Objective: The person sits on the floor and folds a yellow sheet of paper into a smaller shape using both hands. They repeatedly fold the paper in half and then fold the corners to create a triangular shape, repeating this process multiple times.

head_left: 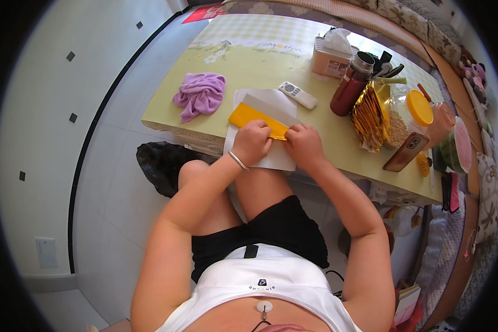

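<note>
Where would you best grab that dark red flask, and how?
Probably around the middle of the dark red flask, coming from the person's side: it looks round and upright, the table in front leaves room, and the gold folded stack crowds its right.

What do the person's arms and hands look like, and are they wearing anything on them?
The left arm and right arm are bare, with no sleeves. The left hand and right hand have no gloves. A thin, pale, shiny bangle circles the left wrist; none shows on the right.
</note>
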Available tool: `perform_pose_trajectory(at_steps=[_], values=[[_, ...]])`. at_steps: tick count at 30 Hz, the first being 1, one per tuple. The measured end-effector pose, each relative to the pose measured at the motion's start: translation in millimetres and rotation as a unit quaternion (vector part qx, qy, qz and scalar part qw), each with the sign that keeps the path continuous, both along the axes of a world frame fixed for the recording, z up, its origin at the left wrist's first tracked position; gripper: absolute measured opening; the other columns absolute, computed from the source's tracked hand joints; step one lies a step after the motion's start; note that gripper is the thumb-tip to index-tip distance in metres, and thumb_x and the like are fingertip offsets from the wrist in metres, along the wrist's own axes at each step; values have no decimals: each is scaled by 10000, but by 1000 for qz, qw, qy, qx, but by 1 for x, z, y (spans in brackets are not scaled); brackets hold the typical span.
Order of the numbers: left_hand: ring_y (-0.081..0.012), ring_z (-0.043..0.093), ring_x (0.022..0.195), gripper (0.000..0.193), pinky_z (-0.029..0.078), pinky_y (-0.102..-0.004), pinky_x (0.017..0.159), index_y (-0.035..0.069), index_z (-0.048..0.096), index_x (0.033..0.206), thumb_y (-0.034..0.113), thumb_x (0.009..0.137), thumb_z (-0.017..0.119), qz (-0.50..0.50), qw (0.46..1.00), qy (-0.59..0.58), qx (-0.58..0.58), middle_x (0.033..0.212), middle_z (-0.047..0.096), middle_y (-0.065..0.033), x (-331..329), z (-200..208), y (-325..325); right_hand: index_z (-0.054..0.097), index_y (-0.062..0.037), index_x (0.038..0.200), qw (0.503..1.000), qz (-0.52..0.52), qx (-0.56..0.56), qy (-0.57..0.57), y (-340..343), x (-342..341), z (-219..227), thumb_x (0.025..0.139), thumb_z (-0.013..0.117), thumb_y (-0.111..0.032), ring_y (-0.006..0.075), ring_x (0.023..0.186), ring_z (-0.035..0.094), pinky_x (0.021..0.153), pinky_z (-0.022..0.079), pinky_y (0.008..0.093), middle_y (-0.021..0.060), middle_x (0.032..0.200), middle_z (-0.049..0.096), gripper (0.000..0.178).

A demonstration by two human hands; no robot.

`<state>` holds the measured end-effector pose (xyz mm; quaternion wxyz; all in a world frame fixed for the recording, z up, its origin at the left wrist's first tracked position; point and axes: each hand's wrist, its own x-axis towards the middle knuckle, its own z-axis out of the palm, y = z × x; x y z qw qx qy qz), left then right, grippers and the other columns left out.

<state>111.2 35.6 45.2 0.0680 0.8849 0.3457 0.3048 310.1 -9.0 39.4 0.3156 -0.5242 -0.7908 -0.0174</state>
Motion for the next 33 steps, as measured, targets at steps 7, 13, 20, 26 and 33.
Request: perform_pose_trajectory(at_steps=[7, 13, 20, 26, 33], values=[[-287, 620, 888, 206, 501, -379, 783, -6, 712, 729, 180, 789, 776, 134, 976, -128, -118, 921, 637, -142, 5, -19, 4, 716, -55, 752, 964, -71, -180, 180, 24, 14, -4, 824, 762, -290, 304, 812, 632, 705, 502, 433, 109, 832, 642, 250], [-281, 610, 880, 218, 496, -377, 782, -2, 697, 684, 177, 751, 803, 161, 969, -124, -142, 903, 629, -140, 11, -12, 3, 706, -65, 727, 979, -136, -113, 100, 30, 1, -8, 809, 765, -270, 303, 821, 630, 702, 504, 436, 109, 826, 639, 228], [-303, 596, 909, 212, 479, -408, 854, 27, 672, 632, 173, 736, 784, 203, 965, -98, -137, 891, 615, -138, 19, -18, 7, 652, -20, 1115, 996, -81, 32, 29, 16, -5, -17, 841, 718, -219, 335, 1150, 561, 976, 432, 448, 137, 1202, 626, 346], [-301, 603, 873, 198, 493, -407, 813, 24, 669, 633, 160, 733, 772, 215, 966, -89, -112, 875, 610, -136, 20, -20, 9, 403, 60, 1456, 992, 50, -39, -107, -20, -23, -10, 913, 633, -376, 337, 1475, 299, 1216, 207, 447, 230, 1550, 363, 733], [-312, 604, 858, 218, 491, -421, 807, 19, 657, 632, 174, 748, 758, 201, 971, -85, -98, 860, 607, -145, 18, -21, 10, 335, 66, 1496, 990, 5, -94, -105, -18, -31, -21, 937, 525, -588, 351, 1498, 237, 1228, 155, 447, 244, 1586, 285, 881]])
